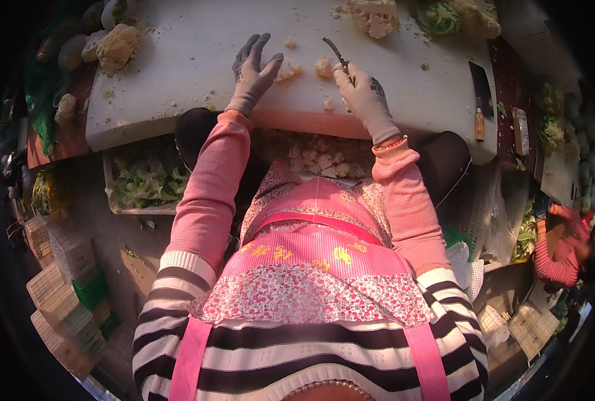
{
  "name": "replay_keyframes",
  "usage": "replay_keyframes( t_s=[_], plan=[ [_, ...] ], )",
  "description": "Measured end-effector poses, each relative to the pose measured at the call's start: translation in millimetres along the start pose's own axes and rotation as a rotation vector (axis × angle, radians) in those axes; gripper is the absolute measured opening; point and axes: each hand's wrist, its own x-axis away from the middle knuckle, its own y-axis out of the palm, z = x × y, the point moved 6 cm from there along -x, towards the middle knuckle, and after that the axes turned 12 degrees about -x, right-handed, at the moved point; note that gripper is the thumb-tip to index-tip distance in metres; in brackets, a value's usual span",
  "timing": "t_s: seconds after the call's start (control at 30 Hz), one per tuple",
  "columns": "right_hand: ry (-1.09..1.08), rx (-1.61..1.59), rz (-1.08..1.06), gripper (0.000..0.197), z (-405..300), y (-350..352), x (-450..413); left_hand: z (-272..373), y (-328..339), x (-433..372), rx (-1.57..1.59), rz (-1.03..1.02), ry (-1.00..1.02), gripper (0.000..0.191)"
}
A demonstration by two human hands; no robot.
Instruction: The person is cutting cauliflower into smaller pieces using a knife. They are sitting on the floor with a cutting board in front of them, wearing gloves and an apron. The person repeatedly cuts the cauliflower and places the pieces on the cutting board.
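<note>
My left hand [255,72], in a grey-dipped work glove, hovers at or rests over the white cutting board [177,75] with fingers spread. A cauliflower piece [289,71] lies beside its thumb; whether they touch is unclear. In my gloved right hand [363,90] is a small dark curved knife [335,50], its blade pointing away from me and to the left. Just left of that hand lies a cauliflower floret [323,65]. Smaller bits, among them one crumb [290,43] and another [329,104], are scattered on the board.
Cauliflower heads sit at the back left [118,47] and back right [372,17]. A wood-handled cleaver [479,123] lies at the board's right. Below are a container of cut florets [325,159] and a crate of leaves [108,188]. Another person [560,250] is at far right.
</note>
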Motion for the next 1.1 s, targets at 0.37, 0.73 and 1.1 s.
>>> replay_keyframes(
  t_s=[0.37, 0.73, 1.1],
  plan=[
    [0.085, -0.735, -0.479, 0.031, 66, 13, -6, 114, 5, 95, 0.214, -0.262, 0.246, 0.021],
    [-0.198, -0.333, 0.209, 0.019, 15, -112, -24, 121, 122, -139, 0.481, -0.444, -0.222, 0.075],
    [-0.418, 0.422, 0.394, 0.02, -16, -120, -77, 158, 141, -84, 0.405, -0.305, -0.103, 0.041]
  ],
)
